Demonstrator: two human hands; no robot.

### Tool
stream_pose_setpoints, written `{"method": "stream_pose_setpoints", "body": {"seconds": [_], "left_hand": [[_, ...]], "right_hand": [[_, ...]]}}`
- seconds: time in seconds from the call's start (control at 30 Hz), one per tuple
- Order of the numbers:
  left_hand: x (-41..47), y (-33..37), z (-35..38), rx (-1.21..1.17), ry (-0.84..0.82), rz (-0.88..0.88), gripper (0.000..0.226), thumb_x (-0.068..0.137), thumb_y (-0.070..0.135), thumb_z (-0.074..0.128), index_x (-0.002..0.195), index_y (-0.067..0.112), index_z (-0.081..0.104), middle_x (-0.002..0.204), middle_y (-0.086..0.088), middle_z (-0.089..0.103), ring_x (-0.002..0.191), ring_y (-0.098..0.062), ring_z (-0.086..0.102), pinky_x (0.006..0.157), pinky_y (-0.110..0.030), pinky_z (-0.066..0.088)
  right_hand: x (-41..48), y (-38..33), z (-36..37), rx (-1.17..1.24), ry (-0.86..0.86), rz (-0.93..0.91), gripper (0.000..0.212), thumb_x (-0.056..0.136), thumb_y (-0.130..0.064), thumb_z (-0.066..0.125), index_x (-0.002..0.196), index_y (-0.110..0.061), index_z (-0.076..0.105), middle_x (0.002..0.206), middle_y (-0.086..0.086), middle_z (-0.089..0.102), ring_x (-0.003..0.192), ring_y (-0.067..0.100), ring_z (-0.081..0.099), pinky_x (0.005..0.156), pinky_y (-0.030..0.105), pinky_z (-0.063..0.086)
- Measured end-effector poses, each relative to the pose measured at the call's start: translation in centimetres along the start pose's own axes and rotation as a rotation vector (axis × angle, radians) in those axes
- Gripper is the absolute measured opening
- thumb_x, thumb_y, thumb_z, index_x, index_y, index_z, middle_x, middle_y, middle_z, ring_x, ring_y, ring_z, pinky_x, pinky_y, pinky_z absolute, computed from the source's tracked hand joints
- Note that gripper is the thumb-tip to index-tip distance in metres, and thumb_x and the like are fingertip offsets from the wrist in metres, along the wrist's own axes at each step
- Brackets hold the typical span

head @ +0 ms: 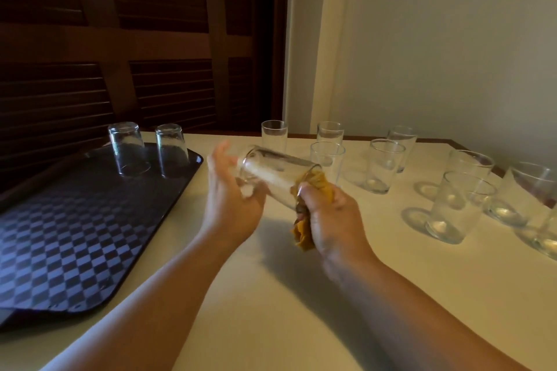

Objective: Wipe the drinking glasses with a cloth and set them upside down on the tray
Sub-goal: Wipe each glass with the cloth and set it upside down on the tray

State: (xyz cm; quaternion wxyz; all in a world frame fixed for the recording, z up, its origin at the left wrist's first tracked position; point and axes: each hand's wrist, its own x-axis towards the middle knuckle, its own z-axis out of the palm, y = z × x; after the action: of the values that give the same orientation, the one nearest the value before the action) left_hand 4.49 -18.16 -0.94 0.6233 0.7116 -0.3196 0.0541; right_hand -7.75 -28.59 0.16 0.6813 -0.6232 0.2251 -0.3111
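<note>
A big cream table sits in front. Behind the table's left part stand dark brown wooden doors with thin slats. Behind its right part is a plain pale wall. The light is soft and warm.

Setting: indoor domestic or hospitality room; which of the two cannot be told.
Doors: dark wooden louvred doors, 10 o'clock.
Wall: plain pale painted wall, 1 o'clock.
Work surface: cream table with a brown edge.
Serving gear: black chequered tray, 9 o'clock, bearing inverted glasses.
Stock: matching upright glasses, 2 o'clock.
</note>
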Motion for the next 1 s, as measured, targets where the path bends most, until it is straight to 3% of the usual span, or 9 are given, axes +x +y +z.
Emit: {"method": "stream_pose_setpoints", "body": {"seconds": [0.07,0.13,0.2,0.3,0.4,0.47,0.6,0.73,1.0], "left_hand": [[-0.9,1.2,0.6,-0.474,-0.101,-0.402,0.031,0.106,0.029,0.042,0.125,0.012,0.059,0.121,-0.021,0.067,0.104,-0.028,0.069,0.081,-0.037,0.058],[-1.4,1.4,0.7,-0.660,-0.271,-0.474,0.067,0.106,0.054,0.021,0.118,0.007,0.068,0.119,-0.021,0.070,0.114,-0.031,0.065,0.095,-0.045,0.050],[-1.3,2.0,0.7,-0.714,-0.342,-0.431,0.080,0.094,0.076,0.029,0.117,0.010,0.069,0.129,-0.017,0.067,0.127,-0.031,0.059,0.107,-0.049,0.043],[-0.6,2.1,0.0,-0.785,-0.207,-0.411,0.065,0.085,0.065,0.061,0.121,0.011,0.063,0.126,-0.011,0.071,0.125,-0.028,0.062,0.107,-0.046,0.046],[0.4,1.6,-1.0,-0.886,-0.021,-0.438,0.039,0.094,0.039,0.065,0.121,0.011,0.060,0.109,-0.011,0.076,0.107,-0.030,0.072,0.094,-0.049,0.056],[0.7,1.2,-1.7,-0.550,0.027,-0.318,0.022,0.092,0.033,0.071,0.109,0.021,0.062,0.096,-0.002,0.075,0.097,-0.025,0.074,0.083,-0.041,0.061],[-0.7,-0.2,-1.0,0.416,-0.218,0.241,0.056,0.077,0.054,0.080,0.120,0.033,0.052,0.093,0.013,0.064,0.080,-0.006,0.065,0.066,-0.024,0.059],[-1.0,0.5,1.1,0.545,-0.135,0.315,0.059,0.080,0.059,0.075,0.123,0.027,0.050,0.094,0.015,0.059,0.077,-0.006,0.060,0.057,-0.024,0.054],[-0.5,-0.3,0.5,0.457,-0.191,0.271,0.059,0.077,0.048,0.083,0.123,0.029,0.051,0.096,0.013,0.062,0.080,-0.007,0.063,0.061,-0.023,0.055]], "right_hand": [[0.4,0.3,-0.8,-0.181,0.089,-0.303,0.021,0.099,-0.029,0.061,0.081,-0.019,0.063,0.065,-0.004,0.060,0.054,0.008,0.055,0.048,0.029,0.051],[0.3,0.4,-1.2,-0.337,0.051,-0.529,0.011,0.100,-0.031,0.058,0.090,-0.027,0.062,0.070,-0.013,0.060,0.064,0.005,0.060,0.054,0.025,0.054],[0.4,0.6,-1.3,-0.410,-0.063,-0.582,0.005,0.100,-0.034,0.057,0.100,-0.032,0.062,0.078,-0.018,0.062,0.071,0.011,0.064,0.058,0.032,0.059],[0.5,0.7,-1.2,-0.483,-0.198,-0.449,0.011,0.099,-0.040,0.060,0.100,-0.030,0.063,0.079,-0.007,0.063,0.069,0.015,0.066,0.058,0.037,0.062],[0.7,0.4,-1.4,-0.524,-0.167,-0.387,0.015,0.098,-0.040,0.062,0.096,-0.026,0.062,0.080,-0.001,0.063,0.073,0.009,0.065,0.059,0.029,0.060],[1.3,0.1,-2.0,-0.518,-0.023,-0.464,0.013,0.098,-0.039,0.061,0.099,-0.026,0.062,0.084,-0.003,0.062,0.077,0.007,0.060,0.061,0.019,0.053],[1.6,-0.4,-2.5,-0.564,0.034,-0.625,0.019,0.099,-0.040,0.053,0.111,-0.025,0.057,0.106,-0.003,0.055,0.095,-0.004,0.053,0.078,0.003,0.039],[0.4,0.4,-1.4,-0.630,-0.142,-0.568,0.037,0.096,-0.049,0.040,0.115,-0.021,0.054,0.112,0.000,0.047,0.097,-0.004,0.050,0.081,0.005,0.039],[0.7,0.5,-1.2,-0.595,-0.194,-0.645,0.007,0.104,-0.030,0.049,0.102,-0.025,0.052,0.102,-0.008,0.043,0.091,-0.003,0.048,0.078,0.010,0.040]]}}
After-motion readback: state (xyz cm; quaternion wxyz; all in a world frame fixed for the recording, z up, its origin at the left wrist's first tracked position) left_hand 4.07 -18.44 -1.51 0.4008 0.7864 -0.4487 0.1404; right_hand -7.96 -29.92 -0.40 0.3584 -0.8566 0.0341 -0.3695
